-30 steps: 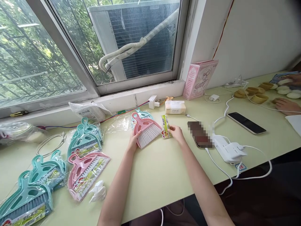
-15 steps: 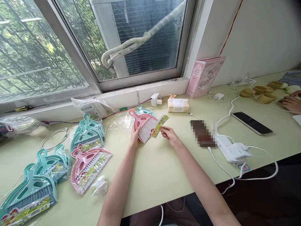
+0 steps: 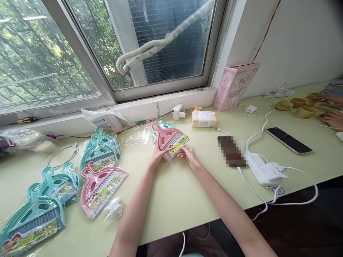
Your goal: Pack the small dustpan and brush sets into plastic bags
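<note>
— Moved since a moment back: label card (image 3: 179,144), held off to the side by the right hand (image 3: 189,156) before, now laid flat across the bristles of the pink brush set (image 3: 168,140)

— And the hands?

— Left hand (image 3: 158,156) curled on the near-left edge of the set, fingers closed lightly on it, pinning it to the table (image 3: 174,200). Right hand half closed, fingertips pressing the card's lower right corner against the bristles. Both gripping, neither spread wide

— Position of the set?

— Flat on the table straight ahead, handle pointing toward the window sill, overlapping a teal set (image 3: 160,125) and clear wrapping (image 3: 134,137) behind it

— Meaning of the change?

— Probably card being matched to brush, as on the finished packs. Not yet in any bag, judging by the bare pink plastic

— Further out?

— To the left, wrapped teal and pink sets (image 3: 103,185) lying together, each with the same green-yellow card inside; crumpled white scrap (image 3: 114,210) just beside them. To the right, tissue pack (image 3: 204,119), pink box (image 3: 234,85) leaning at the wall, phone (image 3: 288,140), white charger and cables (image 3: 268,171). Far right edge, another person's hands (image 3: 332,117) near tan cups (image 3: 305,111), well apart
</note>
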Motion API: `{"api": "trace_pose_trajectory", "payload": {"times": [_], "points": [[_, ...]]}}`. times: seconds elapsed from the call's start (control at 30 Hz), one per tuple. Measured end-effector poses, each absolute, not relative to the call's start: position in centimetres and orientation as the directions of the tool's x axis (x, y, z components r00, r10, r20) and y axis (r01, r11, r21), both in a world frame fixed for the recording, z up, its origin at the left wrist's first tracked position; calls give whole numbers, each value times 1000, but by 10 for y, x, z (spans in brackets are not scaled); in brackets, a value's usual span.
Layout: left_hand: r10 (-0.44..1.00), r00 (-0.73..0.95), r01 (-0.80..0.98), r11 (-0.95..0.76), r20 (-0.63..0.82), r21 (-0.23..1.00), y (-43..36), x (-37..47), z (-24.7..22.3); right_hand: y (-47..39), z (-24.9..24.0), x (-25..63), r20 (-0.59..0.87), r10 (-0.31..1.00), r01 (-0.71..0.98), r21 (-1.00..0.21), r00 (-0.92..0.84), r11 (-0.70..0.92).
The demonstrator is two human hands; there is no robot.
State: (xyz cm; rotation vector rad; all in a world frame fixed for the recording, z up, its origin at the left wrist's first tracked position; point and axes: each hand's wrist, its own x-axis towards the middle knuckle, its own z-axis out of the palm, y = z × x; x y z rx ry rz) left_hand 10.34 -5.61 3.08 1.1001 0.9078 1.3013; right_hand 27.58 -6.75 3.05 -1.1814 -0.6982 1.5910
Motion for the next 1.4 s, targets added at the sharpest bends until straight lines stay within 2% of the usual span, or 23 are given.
{"api": "trace_pose_trajectory", "payload": {"times": [0.13, 0.37, 0.6, 0.83, 1.0, 1.2, 1.4], "points": [[985, 126, -257, -84, 120, 963, -56, 102, 26, -69, 32, 274, -348, 936, -350, -871, -52, -343], [995, 91, -283, -22, 50, 959, -55, 101, 24, -69, 21, 266, -276, 960, -162, -947, -40, -279], [996, 92, -374, 51, -18, 926, -57, 100, 29, -64, 11, 263, -192, 979, -106, -977, 66, -185], [994, 103, -424, 19, 27, 906, -58, 99, 24, -50, 3, 275, -112, 985, -207, -975, 134, -83], [981, 189, -389, 44, 33, 920, -62, 100, 26, -49, 3, 278, -62, 979, -187, -982, 192, -26], [964, 265, -274, 91, -15, 957, -64, 94, 32, -52, 14, 267, -59, 981, -260, -966, 187, -8], [960, 278, -166, 75, -26, 983, -59, 90, 33, -42, 11, 262, 21, 967, -251, -964, 253, 86]]}}
